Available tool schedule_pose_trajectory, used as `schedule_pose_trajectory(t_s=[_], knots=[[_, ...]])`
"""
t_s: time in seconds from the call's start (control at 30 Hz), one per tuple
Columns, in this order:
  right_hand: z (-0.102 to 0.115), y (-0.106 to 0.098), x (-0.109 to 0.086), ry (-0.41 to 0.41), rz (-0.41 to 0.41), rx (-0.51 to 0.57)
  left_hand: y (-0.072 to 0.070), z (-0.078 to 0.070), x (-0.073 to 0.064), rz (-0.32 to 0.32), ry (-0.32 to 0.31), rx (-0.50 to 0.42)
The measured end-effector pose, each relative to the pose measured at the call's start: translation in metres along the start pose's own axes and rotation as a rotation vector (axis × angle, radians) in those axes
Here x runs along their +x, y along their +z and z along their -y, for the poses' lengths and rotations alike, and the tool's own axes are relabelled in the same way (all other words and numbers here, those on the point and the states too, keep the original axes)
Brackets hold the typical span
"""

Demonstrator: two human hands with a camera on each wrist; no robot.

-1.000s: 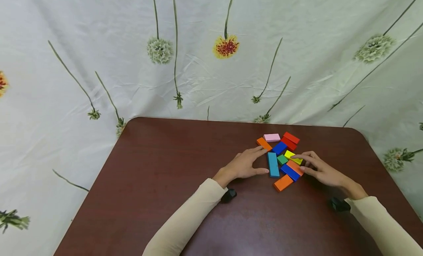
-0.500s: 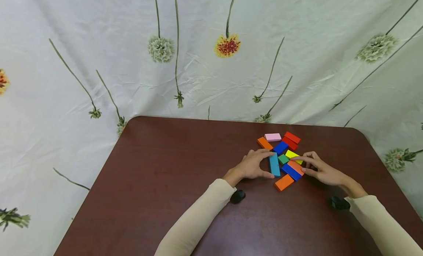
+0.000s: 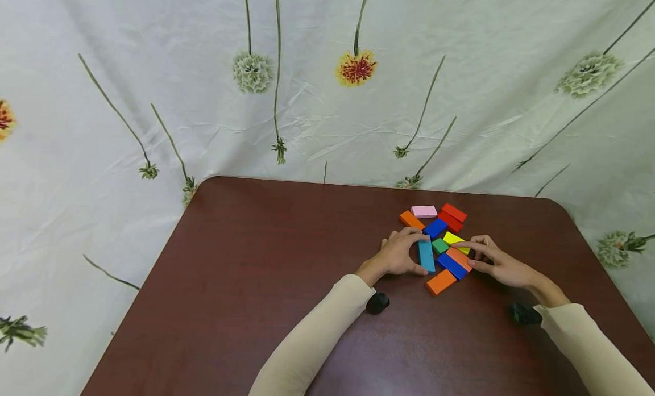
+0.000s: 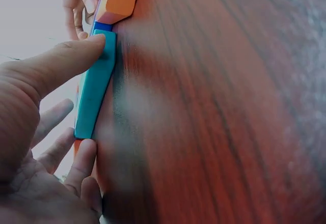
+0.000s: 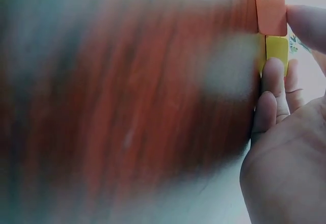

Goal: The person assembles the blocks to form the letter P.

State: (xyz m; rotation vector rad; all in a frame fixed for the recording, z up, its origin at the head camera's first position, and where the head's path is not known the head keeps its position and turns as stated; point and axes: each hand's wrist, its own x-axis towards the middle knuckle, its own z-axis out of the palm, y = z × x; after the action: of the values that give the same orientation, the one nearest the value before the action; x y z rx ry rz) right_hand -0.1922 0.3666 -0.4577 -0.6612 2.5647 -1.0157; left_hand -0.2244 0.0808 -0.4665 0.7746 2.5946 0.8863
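Note:
In the head view, my left hand (image 3: 398, 254) spans a light-blue block (image 3: 426, 257), thumb at its near end and fingers at its far end. The left wrist view shows the thumb on that block (image 4: 94, 89) and fingertips by its other end. My right hand (image 3: 498, 265) stays at the right of the group, fingers touching a yellow block (image 3: 451, 238) and thumb beside a light-orange block (image 3: 459, 258). A green block (image 3: 440, 246) and a blue block (image 3: 451, 266) lie between the hands. In front is an orange block (image 3: 441, 282).
Behind these lie a second blue block (image 3: 435, 228), two red blocks (image 3: 453, 213), a pink block (image 3: 423, 212) and another orange block (image 3: 411, 220). All rest on a dark brown table (image 3: 286, 242). A flowered cloth (image 3: 307, 100) hangs beyond its far edge.
My left hand has moved right from beside the light-blue block, and its thumb and fingers have come to the block's two ends. The right hand has barely moved.

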Motion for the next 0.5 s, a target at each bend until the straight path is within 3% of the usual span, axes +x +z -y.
schedule_pose_trajectory(t_s=[0.5], knots=[[-0.0036,0.0040,0.0002,-0.006,-0.016,-0.012,0.0000,0.0035,-0.0034,0.023,-0.032,-0.126]])
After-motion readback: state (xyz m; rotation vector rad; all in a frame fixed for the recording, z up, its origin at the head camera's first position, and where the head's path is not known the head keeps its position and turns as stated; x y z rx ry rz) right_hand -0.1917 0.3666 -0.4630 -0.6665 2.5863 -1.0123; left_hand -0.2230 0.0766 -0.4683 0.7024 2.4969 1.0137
